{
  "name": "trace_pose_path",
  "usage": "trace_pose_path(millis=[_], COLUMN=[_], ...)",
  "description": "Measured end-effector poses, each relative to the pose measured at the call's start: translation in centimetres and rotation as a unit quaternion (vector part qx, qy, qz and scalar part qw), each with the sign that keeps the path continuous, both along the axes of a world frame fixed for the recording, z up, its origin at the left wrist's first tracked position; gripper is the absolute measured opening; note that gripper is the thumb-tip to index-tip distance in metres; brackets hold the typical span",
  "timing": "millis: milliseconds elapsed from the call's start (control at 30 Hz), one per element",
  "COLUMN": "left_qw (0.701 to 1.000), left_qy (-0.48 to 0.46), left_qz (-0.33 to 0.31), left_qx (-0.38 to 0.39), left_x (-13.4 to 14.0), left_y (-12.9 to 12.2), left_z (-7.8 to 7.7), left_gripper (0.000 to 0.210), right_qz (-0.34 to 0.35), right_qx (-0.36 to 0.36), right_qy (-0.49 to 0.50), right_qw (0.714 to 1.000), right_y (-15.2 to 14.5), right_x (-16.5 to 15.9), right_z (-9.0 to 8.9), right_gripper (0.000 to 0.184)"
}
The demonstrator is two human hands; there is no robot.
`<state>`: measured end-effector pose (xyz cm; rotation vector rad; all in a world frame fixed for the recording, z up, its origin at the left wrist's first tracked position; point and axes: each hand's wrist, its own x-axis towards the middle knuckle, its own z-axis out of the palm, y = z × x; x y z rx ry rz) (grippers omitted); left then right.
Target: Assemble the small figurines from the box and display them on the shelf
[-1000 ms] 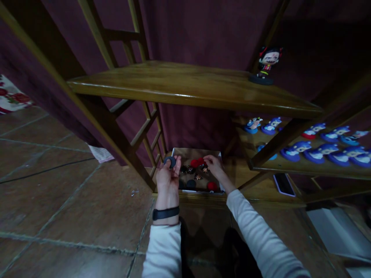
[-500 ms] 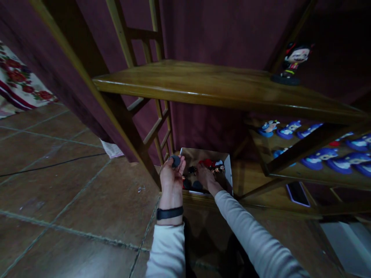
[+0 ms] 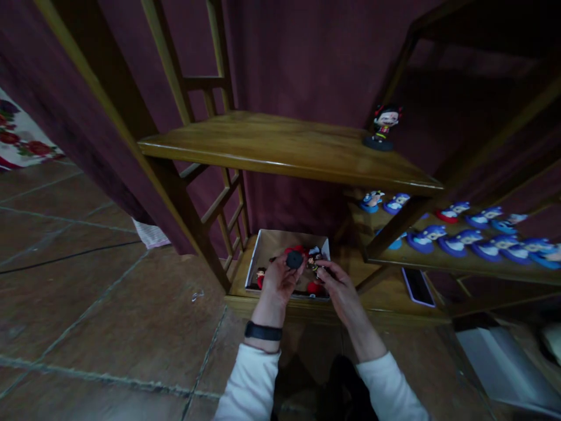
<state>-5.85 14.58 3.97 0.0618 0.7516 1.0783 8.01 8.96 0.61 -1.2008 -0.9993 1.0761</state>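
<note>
My left hand [image 3: 280, 278], with a dark band on its wrist, is closed on a round black base [image 3: 294, 259] above a shallow cardboard box [image 3: 265, 248]. My right hand [image 3: 339, 283] pinches a small dark-haired figurine [image 3: 312, 263] at the box's right side; its lower part is hidden by the fingers. In the box lie red pieces, among them a figurine in red [image 3: 260, 276] at the left and a round red piece [image 3: 314, 287] near the front wall. The hands cover part of the contents.
A figurine on a black base [image 3: 384, 127] stands on the wooden shelf [image 3: 272, 143] above the box. Several blue-and-purple figurines [image 3: 427, 237] stand on the right shelf. A phone [image 3: 418, 286] lies on the lower board. A pale box [image 3: 504, 362] sits on the floor at right.
My left hand has moved right, over the box, with the black base. My right hand has come up from inside the box with a figurine. The view has shifted rightward.
</note>
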Motion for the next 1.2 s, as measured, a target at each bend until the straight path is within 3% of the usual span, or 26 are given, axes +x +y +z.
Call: trace_pose_path(millis=[167,333,467,633,933,1200], left_qw=[0.998,0.996,0.996,0.994,0.99,0.986], left_qy=[0.039,0.058,0.055,0.062,0.09,0.103], left_qz=[-0.051,-0.048,-0.051,-0.052,-0.066,-0.092], left_qx=[0.019,0.037,0.052,0.067,0.088,0.093], left_x=[2.6,4.0,4.5,4.8,4.8,4.6], left_y=[-1.8,-2.9,-3.3,-3.2,-3.1,-3.1], left_z=[-0.4,-0.2,0.0,-0.4,-0.7,-1.1], left_gripper=[0.01,0.008,0.007,0.005,0.007,0.001], right_qz=[-0.049,-0.092,-0.103,-0.077,-0.044,-0.01], right_qx=[0.028,0.059,0.074,0.1,0.074,0.133], right_qy=[-0.099,-0.225,-0.27,-0.323,-0.347,-0.421], right_qw=[0.993,0.968,0.954,0.938,0.934,0.897], right_y=[-0.8,-0.7,-1.0,-1.2,-1.3,-1.3], right_x=[1.3,2.0,2.4,2.5,2.7,3.0], right_z=[0.2,0.1,0.4,0.8,0.8,0.9], right_gripper=[0.025,0.024,0.021,0.021,0.021,0.027])
